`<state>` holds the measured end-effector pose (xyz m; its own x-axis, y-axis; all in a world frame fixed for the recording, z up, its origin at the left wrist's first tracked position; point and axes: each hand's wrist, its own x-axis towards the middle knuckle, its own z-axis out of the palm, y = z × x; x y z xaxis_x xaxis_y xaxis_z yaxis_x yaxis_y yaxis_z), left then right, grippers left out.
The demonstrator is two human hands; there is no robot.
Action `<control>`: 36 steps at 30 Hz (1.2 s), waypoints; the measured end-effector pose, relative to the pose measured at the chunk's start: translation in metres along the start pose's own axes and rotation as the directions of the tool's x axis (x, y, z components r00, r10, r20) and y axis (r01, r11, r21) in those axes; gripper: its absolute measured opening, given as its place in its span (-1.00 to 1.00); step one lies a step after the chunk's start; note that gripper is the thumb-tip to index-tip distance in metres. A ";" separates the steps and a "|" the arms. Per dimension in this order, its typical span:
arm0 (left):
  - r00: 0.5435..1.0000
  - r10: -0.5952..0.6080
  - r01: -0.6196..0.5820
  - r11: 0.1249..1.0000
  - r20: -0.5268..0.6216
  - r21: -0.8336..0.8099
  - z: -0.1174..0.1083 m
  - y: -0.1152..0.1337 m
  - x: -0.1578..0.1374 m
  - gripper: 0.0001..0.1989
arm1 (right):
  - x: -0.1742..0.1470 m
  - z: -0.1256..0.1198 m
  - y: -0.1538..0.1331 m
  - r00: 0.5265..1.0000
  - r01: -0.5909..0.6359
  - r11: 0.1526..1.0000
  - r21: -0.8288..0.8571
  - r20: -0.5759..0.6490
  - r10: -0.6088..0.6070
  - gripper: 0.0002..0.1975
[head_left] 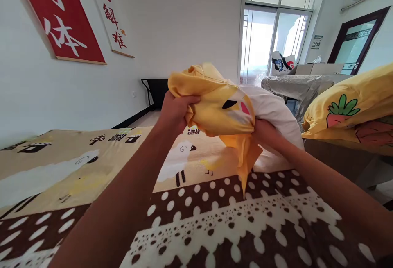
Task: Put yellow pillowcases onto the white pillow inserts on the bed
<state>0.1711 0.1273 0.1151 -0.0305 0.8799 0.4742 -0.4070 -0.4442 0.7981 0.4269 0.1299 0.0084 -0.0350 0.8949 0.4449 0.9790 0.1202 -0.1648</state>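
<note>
A yellow pillowcase printed with a black eye shape and a pink patch is raised, bunched up, above the bed. My left hand is closed round its left side, thumb on top. At its lower right edge is my right hand, gripping the cloth, with the fingers mostly hidden by it. An orange-yellow flap hangs down between my hands. Right behind the pillowcase lies a plump white pillow; whether any of it is inside the case cannot be made out.
The bed is spread with a sheep-patterned blanket with a brown dotted border. To the right stands a yellow cushion with carrot prints. Behind are a plastic-wrapped piece of furniture, boxes and a glass sliding door.
</note>
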 end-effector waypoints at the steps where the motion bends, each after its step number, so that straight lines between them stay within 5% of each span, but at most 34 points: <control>1: 1.000 -0.016 0.015 1.000 -0.004 -0.013 -0.013 -0.011 0.002 -0.66 | 0.008 -0.001 0.008 0.999 0.039 0.999 0.026 0.032 -0.040 -0.68; 5: 0.973 -0.211 0.216 0.976 -0.091 0.040 -0.085 -0.085 -0.019 -0.55 | 0.005 0.023 0.028 0.926 0.125 0.983 0.137 0.338 -0.166 -0.67; 9: 0.863 -0.494 0.504 0.858 -0.108 0.102 -0.142 -0.153 -0.061 -0.57 | -0.008 0.054 0.033 0.870 0.123 0.977 0.171 0.456 -0.189 -0.90; 15: 0.715 -0.699 0.699 0.715 0.009 0.037 -0.178 -0.177 -0.077 -0.56 | 0.000 0.044 0.028 0.751 0.119 0.948 0.295 0.598 -0.281 -0.75; 17: 0.673 -0.739 0.739 0.673 0.016 -0.001 -0.186 -0.177 -0.072 -0.59 | 0.003 0.038 0.011 0.766 0.095 0.949 0.299 0.587 -0.262 -0.66; 21: 0.613 -0.790 0.790 0.613 0.017 -0.014 -0.193 -0.182 -0.072 -0.52 | 0.004 0.040 -0.051 0.908 0.007 0.993 0.121 0.416 -0.057 -0.67; 23: 0.616 -0.788 0.788 0.616 0.009 0.004 -0.193 -0.185 -0.075 -0.51 | 0.000 0.049 -0.087 0.977 0.014 0.999 0.046 0.211 -0.023 -0.71; 26: 0.655 -0.755 0.755 0.655 -0.011 -0.011 -0.191 -0.188 -0.080 -0.53 | -0.014 0.067 -0.130 0.985 0.165 0.972 0.170 0.011 -0.170 -0.79; 31: 0.719 -0.690 0.688 0.723 -0.083 -0.063 -0.188 -0.184 -0.079 -0.57 | -0.034 0.100 -0.143 0.866 0.410 0.854 0.320 0.157 -0.475 -0.82; 36: 0.817 -0.529 0.552 0.833 -0.228 0.044 -0.184 -0.176 -0.081 -0.56 | -0.026 0.118 -0.123 0.860 0.446 0.858 0.253 0.145 -0.490 -0.76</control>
<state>0.0772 0.1659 -0.1323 -0.0178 0.9926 -0.1199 -0.3152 0.1082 0.9428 0.2839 0.1424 -0.0870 -0.5385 0.7729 0.3358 0.7738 0.6113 -0.1661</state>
